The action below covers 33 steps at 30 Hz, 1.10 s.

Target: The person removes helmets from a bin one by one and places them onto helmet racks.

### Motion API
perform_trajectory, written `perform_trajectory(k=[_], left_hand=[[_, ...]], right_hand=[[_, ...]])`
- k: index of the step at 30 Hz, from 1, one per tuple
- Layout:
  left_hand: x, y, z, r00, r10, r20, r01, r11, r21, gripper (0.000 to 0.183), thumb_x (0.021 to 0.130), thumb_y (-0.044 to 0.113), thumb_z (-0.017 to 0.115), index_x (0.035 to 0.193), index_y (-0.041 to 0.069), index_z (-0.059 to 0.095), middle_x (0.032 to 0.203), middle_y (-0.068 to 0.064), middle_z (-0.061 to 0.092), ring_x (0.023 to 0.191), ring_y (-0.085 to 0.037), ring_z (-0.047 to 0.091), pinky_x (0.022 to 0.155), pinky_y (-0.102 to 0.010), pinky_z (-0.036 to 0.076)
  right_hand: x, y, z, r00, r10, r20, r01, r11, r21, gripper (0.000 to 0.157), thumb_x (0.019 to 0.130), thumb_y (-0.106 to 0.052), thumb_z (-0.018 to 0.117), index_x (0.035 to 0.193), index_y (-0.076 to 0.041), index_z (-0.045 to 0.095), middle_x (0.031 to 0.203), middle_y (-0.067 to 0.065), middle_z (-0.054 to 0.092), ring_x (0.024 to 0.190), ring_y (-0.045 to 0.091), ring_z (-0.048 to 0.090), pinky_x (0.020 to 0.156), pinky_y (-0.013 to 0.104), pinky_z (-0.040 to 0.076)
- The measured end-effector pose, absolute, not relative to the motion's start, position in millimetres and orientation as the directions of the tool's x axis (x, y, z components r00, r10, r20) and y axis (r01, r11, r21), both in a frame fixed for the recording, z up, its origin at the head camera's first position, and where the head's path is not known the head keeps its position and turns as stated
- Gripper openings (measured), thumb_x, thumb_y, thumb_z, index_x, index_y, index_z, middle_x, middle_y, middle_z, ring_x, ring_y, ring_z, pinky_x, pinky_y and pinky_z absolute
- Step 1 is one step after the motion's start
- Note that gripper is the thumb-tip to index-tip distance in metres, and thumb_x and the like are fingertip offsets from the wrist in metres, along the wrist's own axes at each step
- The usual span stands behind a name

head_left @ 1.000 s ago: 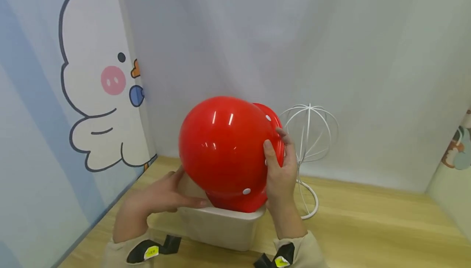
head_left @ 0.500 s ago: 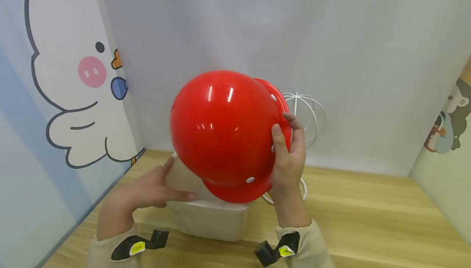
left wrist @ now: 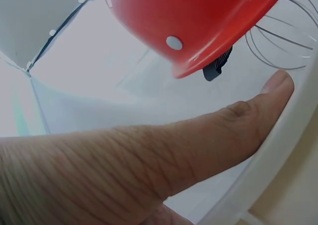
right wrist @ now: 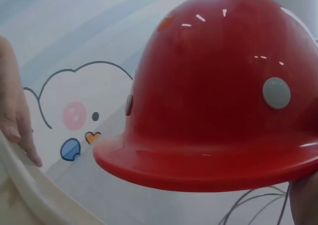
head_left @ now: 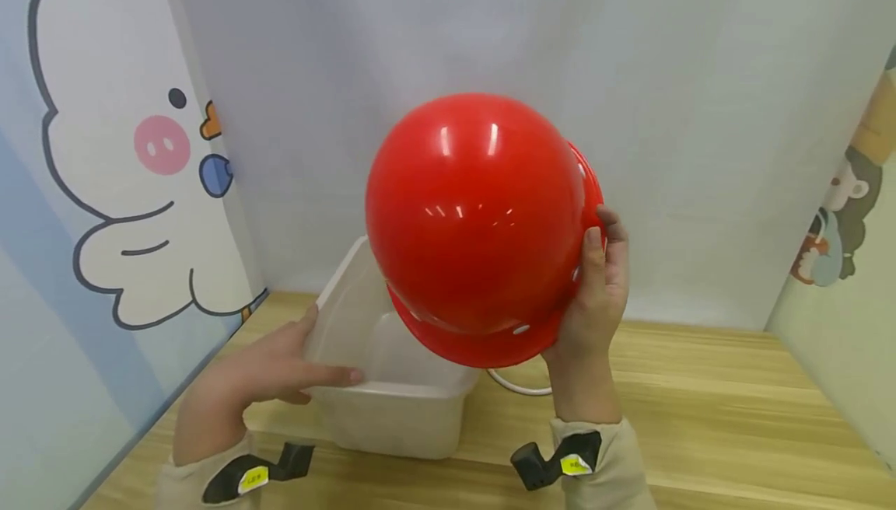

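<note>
My right hand [head_left: 595, 292] grips a red hard hat [head_left: 476, 214] by the brim on its right side, thumb outside on the shell. The hat is held up in the air, crown facing the head camera, and overlaps the right part of a white plastic bin [head_left: 388, 420]. At the bin's front left corner, my left hand [head_left: 269, 366] holds the rim. Its thumb [left wrist: 238, 115] lies along the rim in the left wrist view. A dark strap [left wrist: 217, 66] shows under the hat's brim there.
Behind the hat stands a white wire stand [head_left: 521, 387]; only its base ring shows in the head view, while its thin wires [left wrist: 283, 36] appear in the left wrist view. A wooden table [head_left: 700, 417] lies beneath, bordered by a grey backdrop and cartoon-printed side walls.
The hard hat has risen and shifted right in my right hand, uncovering more of the bin's inside and covering the wire stand. My left hand has stayed at the bin's corner.
</note>
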State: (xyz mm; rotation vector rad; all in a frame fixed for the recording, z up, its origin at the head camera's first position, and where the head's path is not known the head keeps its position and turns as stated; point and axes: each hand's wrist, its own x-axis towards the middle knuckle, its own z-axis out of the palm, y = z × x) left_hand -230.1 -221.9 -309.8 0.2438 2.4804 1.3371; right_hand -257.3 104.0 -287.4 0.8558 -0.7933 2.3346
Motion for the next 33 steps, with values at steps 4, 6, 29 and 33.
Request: perform_trajectory(k=[4,6,29,33], left_hand=[[-228.6,-223.8,-310.5,-0.943,0.269,-0.197,-0.013,0.562,0.827,0.11,0.082,0.038,0.084,0.161,0.021,0.008,0.145,-0.019,0.045,0.121,-0.04,0.053,0.068,-0.053,0.061],[-228.7,-224.8,-311.5,-0.946,0.258,-0.197,-0.016,0.567,0.823,0.115,0.082,0.039,0.084,0.161,0.019,0.004,0.146,-0.021,0.043,0.121,-0.04,0.054,0.069,-0.052,0.061],[-228.0,-223.2,-312.8,-0.947,0.263,-0.184,0.01,0.598,0.802,0.123,0.082,0.043,0.083,0.162,0.015,-0.008,0.151,-0.03,0.034,0.124,-0.044,0.052,0.072,-0.053,0.06],[-228.1,-223.0,-314.2,-0.947,0.262,-0.188,0.006,0.597,0.802,0.123,0.083,0.043,0.083,0.162,0.016,-0.009,0.152,-0.03,0.032,0.124,-0.046,0.05,0.071,-0.054,0.06]], right_hand=[[-262.6,112.5,-287.9,-0.654,0.325,0.683,-0.651,-0.702,-0.289,0.033,0.104,-0.014,0.054,0.135,-0.007,0.044,0.13,0.015,0.054,0.115,0.031,0.059,0.097,0.041,0.054],[-265.0,116.4,-287.7,-0.644,0.347,0.682,-0.652,-0.716,-0.251,0.032,0.104,-0.013,0.054,0.135,-0.006,0.045,0.13,0.016,0.053,0.116,0.031,0.058,0.097,0.041,0.054],[-282.0,163.3,-292.7,-0.617,0.435,0.655,-0.651,-0.75,-0.115,0.026,0.104,-0.009,0.051,0.13,-0.005,0.051,0.129,0.018,0.056,0.113,0.032,0.06,0.092,0.042,0.056],[-285.8,172.0,-294.7,-0.609,0.384,0.694,-0.609,-0.787,-0.099,0.025,0.103,-0.011,0.056,0.125,-0.002,0.055,0.117,0.017,0.062,0.106,0.031,0.062,0.086,0.041,0.058]])
